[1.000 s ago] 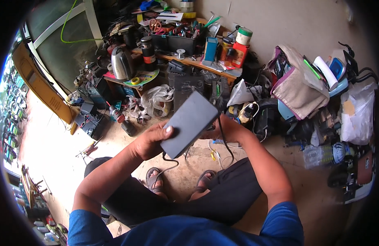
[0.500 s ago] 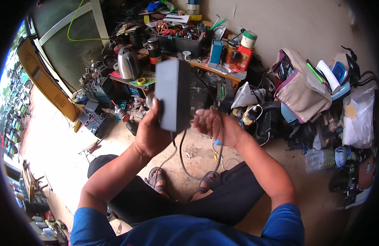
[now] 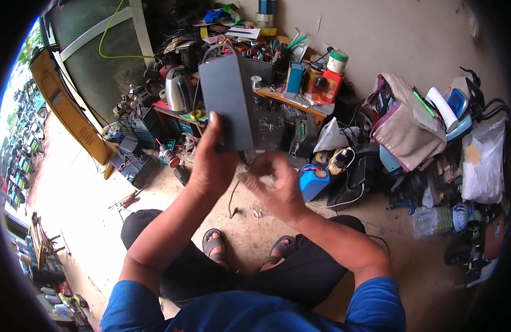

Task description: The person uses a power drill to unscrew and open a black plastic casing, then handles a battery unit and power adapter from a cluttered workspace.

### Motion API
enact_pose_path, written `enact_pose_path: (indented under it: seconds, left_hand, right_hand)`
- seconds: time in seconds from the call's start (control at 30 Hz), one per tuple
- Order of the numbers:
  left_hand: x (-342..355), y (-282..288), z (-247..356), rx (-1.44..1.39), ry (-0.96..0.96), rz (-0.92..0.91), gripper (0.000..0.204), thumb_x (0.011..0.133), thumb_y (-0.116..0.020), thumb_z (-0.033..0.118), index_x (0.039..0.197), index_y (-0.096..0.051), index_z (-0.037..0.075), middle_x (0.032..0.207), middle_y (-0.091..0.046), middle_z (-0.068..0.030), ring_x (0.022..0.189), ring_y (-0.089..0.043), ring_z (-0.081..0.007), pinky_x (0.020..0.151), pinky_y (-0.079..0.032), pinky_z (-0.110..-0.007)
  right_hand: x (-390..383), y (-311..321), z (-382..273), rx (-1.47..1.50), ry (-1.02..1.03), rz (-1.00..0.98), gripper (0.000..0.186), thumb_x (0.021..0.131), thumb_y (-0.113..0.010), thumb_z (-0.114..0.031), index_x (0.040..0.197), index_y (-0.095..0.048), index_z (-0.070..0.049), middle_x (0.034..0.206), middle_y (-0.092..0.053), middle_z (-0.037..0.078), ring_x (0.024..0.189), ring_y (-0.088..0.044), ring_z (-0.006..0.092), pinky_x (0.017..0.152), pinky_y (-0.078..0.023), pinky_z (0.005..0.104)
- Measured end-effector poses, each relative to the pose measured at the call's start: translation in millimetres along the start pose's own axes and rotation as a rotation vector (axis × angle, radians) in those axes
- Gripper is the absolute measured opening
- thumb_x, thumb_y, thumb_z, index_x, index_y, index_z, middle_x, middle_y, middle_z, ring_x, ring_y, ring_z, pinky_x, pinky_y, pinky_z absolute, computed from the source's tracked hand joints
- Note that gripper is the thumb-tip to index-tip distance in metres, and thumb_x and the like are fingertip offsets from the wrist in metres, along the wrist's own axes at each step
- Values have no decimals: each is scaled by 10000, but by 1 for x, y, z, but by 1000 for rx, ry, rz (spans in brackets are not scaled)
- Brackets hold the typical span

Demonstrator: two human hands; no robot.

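In front of the seated person's chest, the left hand (image 3: 211, 166) now holds a dark grey box (image 3: 227, 102) upright, raised higher than half a second ago, when it stood lower and nearer the knees; a second ago it lay tilted and flat between both hands. The right hand (image 3: 277, 185) has let go and hovers just beside the box's lower end, fingers loosely curled and blurred, holding nothing that can be made out. A thin cable (image 3: 233, 196) dangles below. Underneath is a bare, dusty concrete floor (image 3: 89, 221) and sandalled feet. Beyond, a cluttered low wooden bench (image 3: 288, 102) carries a steel kettle (image 3: 178, 91), tools and jars; bags and cloths pile against the wall at right.
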State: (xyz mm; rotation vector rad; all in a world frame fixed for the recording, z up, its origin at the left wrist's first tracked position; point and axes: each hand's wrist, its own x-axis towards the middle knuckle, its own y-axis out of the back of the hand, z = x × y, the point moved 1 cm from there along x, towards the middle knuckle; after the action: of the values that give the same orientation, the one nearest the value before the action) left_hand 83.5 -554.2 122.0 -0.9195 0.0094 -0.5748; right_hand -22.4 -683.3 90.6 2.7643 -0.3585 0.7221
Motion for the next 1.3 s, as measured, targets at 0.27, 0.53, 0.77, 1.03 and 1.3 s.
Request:
enact_pose_path:
  seconds: [0.27, 0.53, 0.77, 1.03, 1.3]
  left_hand:
    - [-12, 12, -63, 162, -21, 60, 490, 1129, -595, 389, 1510, -474, 107, 1433, -602, -72, 1257, -593, -198, 1105, -472, -377]
    - [20, 32, -73, 669, 15, -150, 603, 1107, -641, 417, 1547, -448, 51, 1396, -615, -83, 1256, -580, -170, 1090, -474, -335]
    - [64, 108, 1, 1642, -303, 88, 434, 964, -829, 255, 1265, -654, -4, 1201, -695, -182, 978, -705, -230, 878, -579, -356]
    - [96, 142, 71, 943, -543, 492, 241, 1041, -755, 210, 1107, -680, -9, 861, -677, -19, 762, -599, -104, 716, -514, -279]
    - [58, 120, 94, 960, -686, 359, 214, 1097, -677, 182, 1239, -624, 31, 951, -691, -19, 847, -644, -86, 777, -536, -254]
  right_hand:
    - [18, 9, 40, 56, 133, 112, 587, 970, -848, -193, 1368, -454, -17, 1252, -668, 99, 992, -681, 152, 846, -574, 291]
    - [48, 48, 50, 417, -494, 160, 566, 924, -829, -569, 1218, -730, -96, 1046, -738, -25, 894, -676, 76, 710, -498, 223]
    - [118, 108, 98, 501, -610, 365, 532, 924, -824, -567, 1122, -728, -82, 917, -769, 77, 658, -689, 118, 517, -519, 202]
    - [164, 116, 237, 344, -797, 416, 563, 944, -799, -571, 1230, -669, -103, 951, -780, 75, 710, -769, 215, 451, -479, 230]
    - [166, 120, 245, 254, -674, 98, 542, 966, -733, -637, 1146, -712, -126, 884, -766, 7, 672, -724, 150, 484, -468, 250]
